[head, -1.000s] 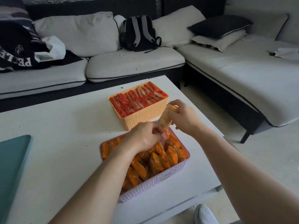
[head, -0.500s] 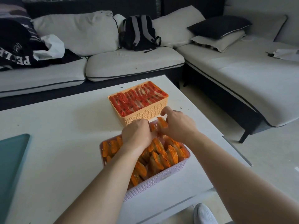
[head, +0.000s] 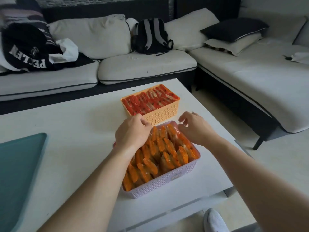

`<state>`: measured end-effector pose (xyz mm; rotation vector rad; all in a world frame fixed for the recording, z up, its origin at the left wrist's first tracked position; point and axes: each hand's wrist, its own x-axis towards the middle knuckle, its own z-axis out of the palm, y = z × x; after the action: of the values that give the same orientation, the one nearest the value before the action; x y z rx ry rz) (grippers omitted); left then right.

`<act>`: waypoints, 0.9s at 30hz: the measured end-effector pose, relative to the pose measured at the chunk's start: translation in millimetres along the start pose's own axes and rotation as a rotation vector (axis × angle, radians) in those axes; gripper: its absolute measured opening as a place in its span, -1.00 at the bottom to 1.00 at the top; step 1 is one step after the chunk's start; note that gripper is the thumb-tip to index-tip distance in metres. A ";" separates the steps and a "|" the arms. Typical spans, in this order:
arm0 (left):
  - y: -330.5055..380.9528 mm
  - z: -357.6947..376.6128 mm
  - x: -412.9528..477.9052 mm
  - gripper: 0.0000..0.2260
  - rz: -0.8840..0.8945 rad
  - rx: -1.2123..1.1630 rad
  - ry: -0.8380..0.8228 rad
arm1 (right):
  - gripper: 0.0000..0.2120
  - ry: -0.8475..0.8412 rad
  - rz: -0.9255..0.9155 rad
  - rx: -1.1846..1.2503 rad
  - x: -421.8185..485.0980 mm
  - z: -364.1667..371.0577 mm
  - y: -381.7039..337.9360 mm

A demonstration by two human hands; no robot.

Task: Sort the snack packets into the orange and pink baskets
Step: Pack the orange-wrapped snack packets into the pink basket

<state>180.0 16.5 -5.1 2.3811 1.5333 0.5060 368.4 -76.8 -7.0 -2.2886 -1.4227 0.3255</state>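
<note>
Left hand [head: 132, 133], right hand [head: 194, 129] at pink basket's [head: 167, 183] far rim (fingers curled, grip unclear), orange basket [head: 161, 114] beyond.

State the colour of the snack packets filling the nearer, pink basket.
Orange; the head view shows the snack packets plainly in the pink basket.

The pink basket [head: 160, 186] is seen to be moulded plastic, matt, its walls patterned with a raised weave and small holes. The orange basket [head: 161, 115] is made of similar matt plastic, pierced in a fine lattice. The orange packets [head: 167, 148] are wrapped in glossy film on which light is caught; the red packets [head: 147, 102] are sealed in shiny film, partly clear. The table [head: 66, 131] is finished smooth and matt white, with a few dark specks. The sofa [head: 142, 66] is covered in off-white, slightly creased cloth, and the backpack [head: 151, 36] is made of dark fabric
</note>
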 end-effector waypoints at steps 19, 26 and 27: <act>-111.2 -84.0 -90.6 -0.71 -0.721 -0.670 -0.346 | -0.76 -0.127 0.276 0.637 -75.4 9.9 -89.3; -199.9 -151.4 -102.5 -0.65 -0.802 -0.837 0.050 | -0.80 -0.266 0.095 0.840 -91.1 48.6 -186.7; -212.6 -162.2 -109.2 -0.69 -0.820 -0.852 0.089 | -0.81 -0.287 0.077 0.836 -91.9 56.2 -206.7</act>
<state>-105.1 8.6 40.4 1.0132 1.6824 0.8281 140.0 -66.4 38.2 -1.6354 -1.0245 1.0771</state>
